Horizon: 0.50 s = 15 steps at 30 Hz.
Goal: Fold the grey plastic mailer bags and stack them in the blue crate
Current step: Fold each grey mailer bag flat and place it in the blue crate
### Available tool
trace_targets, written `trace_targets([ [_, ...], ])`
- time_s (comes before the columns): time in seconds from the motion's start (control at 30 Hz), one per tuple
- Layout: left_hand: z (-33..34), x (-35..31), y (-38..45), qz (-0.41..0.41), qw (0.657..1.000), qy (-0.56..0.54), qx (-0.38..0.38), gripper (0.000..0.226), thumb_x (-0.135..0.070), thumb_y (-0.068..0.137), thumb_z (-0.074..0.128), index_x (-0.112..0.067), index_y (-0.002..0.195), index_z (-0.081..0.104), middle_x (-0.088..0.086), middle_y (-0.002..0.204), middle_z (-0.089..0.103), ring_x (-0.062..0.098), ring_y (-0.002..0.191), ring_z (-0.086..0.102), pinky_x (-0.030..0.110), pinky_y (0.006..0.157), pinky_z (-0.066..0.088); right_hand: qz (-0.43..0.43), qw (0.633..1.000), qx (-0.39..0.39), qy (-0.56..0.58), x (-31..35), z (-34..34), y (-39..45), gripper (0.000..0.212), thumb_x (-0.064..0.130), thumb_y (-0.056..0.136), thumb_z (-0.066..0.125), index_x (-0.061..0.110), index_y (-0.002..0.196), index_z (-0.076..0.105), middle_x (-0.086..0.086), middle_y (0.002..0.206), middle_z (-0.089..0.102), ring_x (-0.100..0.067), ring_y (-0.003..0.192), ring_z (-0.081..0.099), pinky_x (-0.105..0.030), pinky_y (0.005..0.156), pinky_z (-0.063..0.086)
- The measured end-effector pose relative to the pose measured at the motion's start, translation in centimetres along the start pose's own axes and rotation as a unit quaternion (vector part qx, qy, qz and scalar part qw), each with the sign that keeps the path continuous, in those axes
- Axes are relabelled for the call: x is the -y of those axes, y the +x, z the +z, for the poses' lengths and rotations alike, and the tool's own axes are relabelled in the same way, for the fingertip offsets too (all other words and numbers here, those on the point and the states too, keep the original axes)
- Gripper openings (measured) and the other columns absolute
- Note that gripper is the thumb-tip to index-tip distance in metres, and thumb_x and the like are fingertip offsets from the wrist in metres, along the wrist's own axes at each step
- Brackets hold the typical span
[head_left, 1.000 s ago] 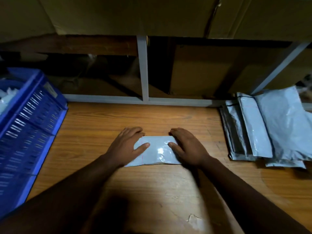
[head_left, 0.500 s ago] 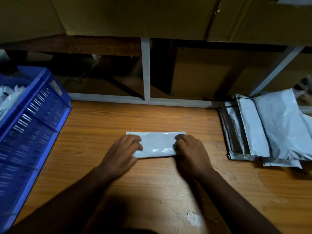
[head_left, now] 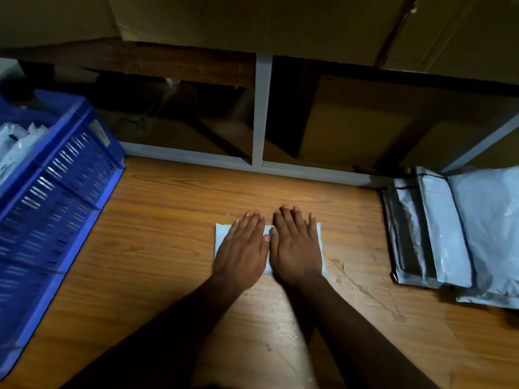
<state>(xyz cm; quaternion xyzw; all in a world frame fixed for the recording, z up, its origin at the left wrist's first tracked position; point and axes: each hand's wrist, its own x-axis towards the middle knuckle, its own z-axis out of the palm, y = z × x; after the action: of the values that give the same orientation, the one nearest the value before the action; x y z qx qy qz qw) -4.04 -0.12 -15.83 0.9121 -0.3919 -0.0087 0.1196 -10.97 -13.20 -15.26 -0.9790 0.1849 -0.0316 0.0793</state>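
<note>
A folded grey mailer bag [head_left: 222, 234] lies flat on the wooden table [head_left: 157, 226], mostly covered by my hands. My left hand [head_left: 243, 247] and my right hand [head_left: 296, 248] press down on it side by side, palms flat, fingers straight and pointing away from me. Only the bag's left strip, right edge and a sliver between the hands show. The blue crate [head_left: 64, 175] stands at the left edge of the table with pale bags [head_left: 14, 141] inside. A pile of unfolded grey mailer bags [head_left: 455, 228] lies at the right.
A grey metal shelf frame [head_left: 262, 113] runs along the table's far edge, with cardboard boxes [head_left: 359, 119] behind and above it. The table surface near me is scratched and chipped.
Both hands held the bag's ends with curled fingers half a second ago; now they lie flat together over its middle. The bag looks narrower and deeper than before.
</note>
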Motion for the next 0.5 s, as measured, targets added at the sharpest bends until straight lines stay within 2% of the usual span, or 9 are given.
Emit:
trace_targets([
  [0.17,0.9,-0.2,0.1,-0.001,0.997,-0.01,-0.071,0.05,-0.028,0.112,0.031,0.001,0.148,0.049,0.017,0.157,0.045,0.029,0.15,0.038,0.047,0.122,0.032,0.005,1.0,-0.015,-0.019,0.3,0.4,0.4,0.057,0.036,0.109,0.023,0.011,0.157,0.042,-0.007,0.167,0.032,-0.029,0.158,0.018,-0.053,0.128,0.01],
  [0.3,1.3,0.1,0.0,-0.024,0.996,-0.024,-0.083,0.051,-0.028,0.11,0.034,-0.002,0.153,0.045,0.014,0.162,0.037,0.026,0.154,0.03,0.046,0.124,0.029,0.003,1.0,-0.011,-0.026,0.4,0.7,0.6,0.055,0.035,0.109,0.026,0.011,0.157,0.042,-0.007,0.167,0.032,-0.029,0.158,0.019,-0.053,0.127,0.012],
  [0.5,1.3,0.6,0.1,-0.034,0.995,-0.062,-0.075,0.053,-0.028,0.108,0.036,-0.007,0.156,0.041,0.01,0.166,0.032,0.024,0.156,0.023,0.047,0.124,0.027,0.004,1.0,0.005,-0.03,0.5,0.9,0.9,0.057,0.037,0.11,0.019,0.014,0.159,0.039,-0.004,0.169,0.028,-0.026,0.159,0.015,-0.051,0.128,0.009],
])
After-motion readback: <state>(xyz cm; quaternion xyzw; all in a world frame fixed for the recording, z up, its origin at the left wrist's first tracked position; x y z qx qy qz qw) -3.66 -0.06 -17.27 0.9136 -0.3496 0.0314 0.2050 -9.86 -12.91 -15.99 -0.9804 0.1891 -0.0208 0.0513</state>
